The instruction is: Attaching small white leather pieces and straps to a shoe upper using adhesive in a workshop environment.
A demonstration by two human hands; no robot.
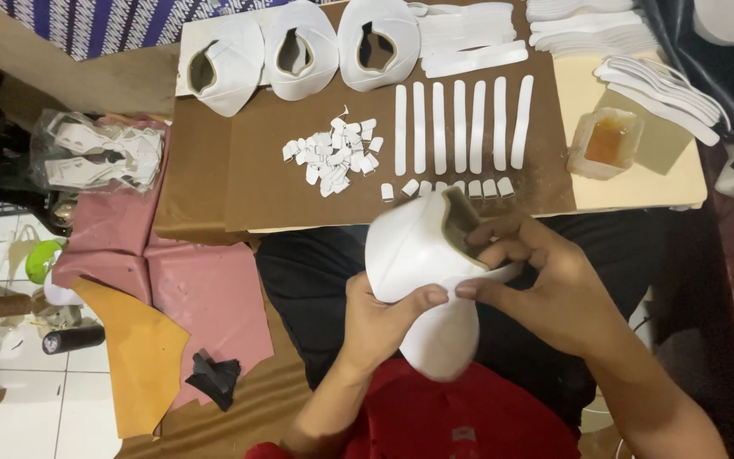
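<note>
Both hands hold a white shoe upper (422, 255) over the lap, just below the board (256, 187). The left hand (380, 319) grips its lower side, thumb on top. The right hand (545, 280) pinches its rim, fingers closed. White strips (460, 126) and small tabs (333, 153) lie on the board.
</note>
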